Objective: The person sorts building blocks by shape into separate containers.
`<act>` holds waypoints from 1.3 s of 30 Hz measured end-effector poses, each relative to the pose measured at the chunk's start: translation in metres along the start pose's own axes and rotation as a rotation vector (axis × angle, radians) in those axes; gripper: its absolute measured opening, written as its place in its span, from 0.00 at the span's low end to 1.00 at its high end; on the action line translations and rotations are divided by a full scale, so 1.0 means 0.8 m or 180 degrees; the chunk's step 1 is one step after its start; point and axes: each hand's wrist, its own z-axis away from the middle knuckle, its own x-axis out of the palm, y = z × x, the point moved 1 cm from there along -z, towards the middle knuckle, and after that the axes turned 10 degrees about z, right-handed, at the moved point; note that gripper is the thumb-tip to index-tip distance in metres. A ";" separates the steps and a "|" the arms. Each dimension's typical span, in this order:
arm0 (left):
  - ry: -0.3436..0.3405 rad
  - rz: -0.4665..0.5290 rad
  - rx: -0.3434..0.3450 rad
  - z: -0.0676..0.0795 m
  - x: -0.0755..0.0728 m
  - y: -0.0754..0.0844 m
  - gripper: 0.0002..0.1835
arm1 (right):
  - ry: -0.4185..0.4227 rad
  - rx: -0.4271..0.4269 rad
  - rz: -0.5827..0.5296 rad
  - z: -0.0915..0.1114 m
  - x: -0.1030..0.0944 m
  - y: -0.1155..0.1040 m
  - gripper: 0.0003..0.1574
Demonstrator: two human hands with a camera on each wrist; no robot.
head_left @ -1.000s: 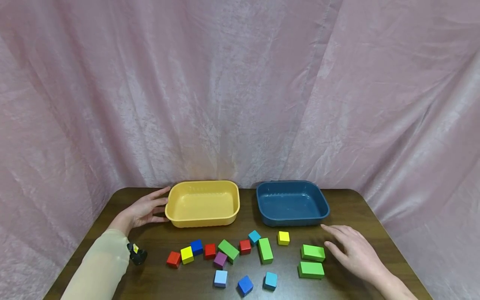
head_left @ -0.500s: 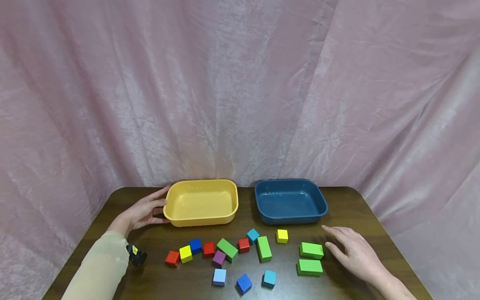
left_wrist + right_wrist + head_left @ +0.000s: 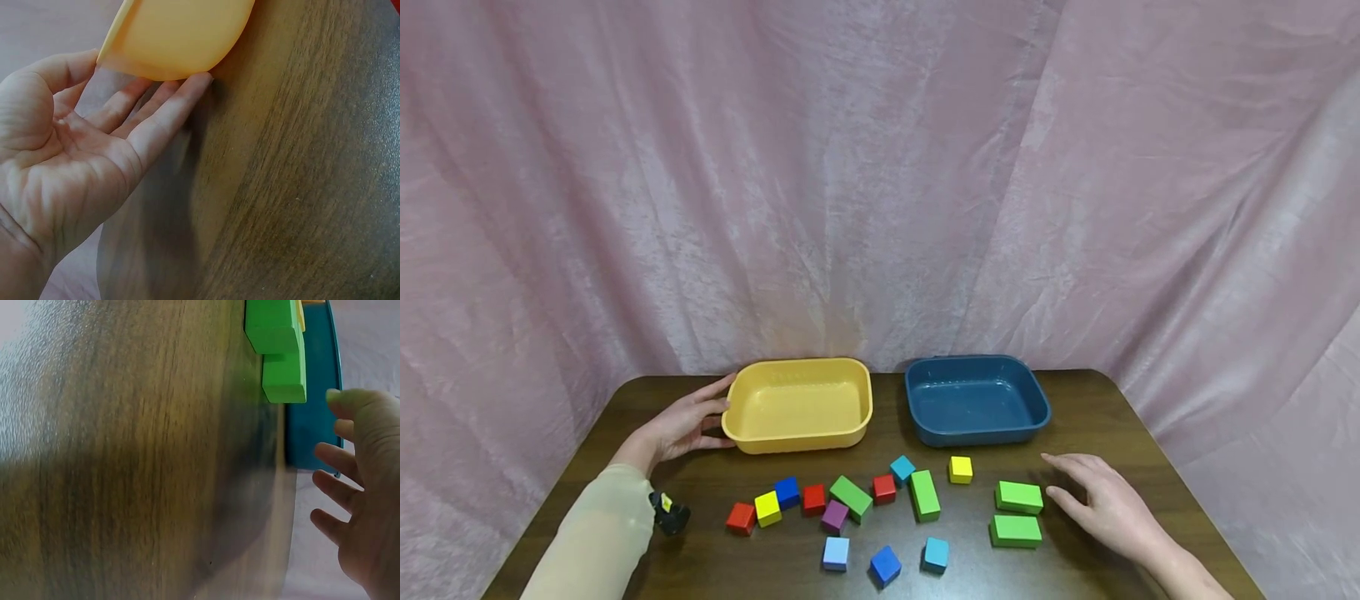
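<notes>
My left hand is at the left end of a yellow plastic basin. In the left wrist view its extended fingers touch the basin's outer wall, and the thumb tip meets the rim. Over at the right, my right hand hovers palm down with relaxed, spread fingers and holds nothing. Just left of its thumb lie two green rectangular blocks, one behind the other. A dark blue basin stands beyond that hand's fingertips; the right wrist view shows part of this blue basin too.
Across the front of the wooden table are several loose cubes, including a red cube, a yellow cube, a purple cube and a light blue cube. Two more green blocks lie mid-table. A pink curtain hangs behind.
The head view has shifted slightly, so everything sits a little further left in it. Both hands, the basins and the blocks keep their places relative to one another.
</notes>
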 end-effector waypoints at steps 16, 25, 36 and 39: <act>-0.0062 0.0193 -0.0039 0.001 -0.003 -0.001 0.33 | -0.0472 -0.0060 -0.0346 0.004 0.017 -0.002 0.30; -0.0041 0.0147 -0.0073 0.002 -0.002 0.000 0.33 | -0.0423 -0.0121 -0.0389 0.005 0.024 0.000 0.26; 0.0019 0.0157 -0.0063 0.002 -0.002 -0.002 0.33 | -0.0463 -0.0095 -0.0446 0.003 0.026 -0.001 0.24; 0.0019 0.0148 -0.0061 0.002 -0.001 -0.003 0.33 | -0.0450 -0.0093 -0.0460 0.002 0.027 -0.001 0.24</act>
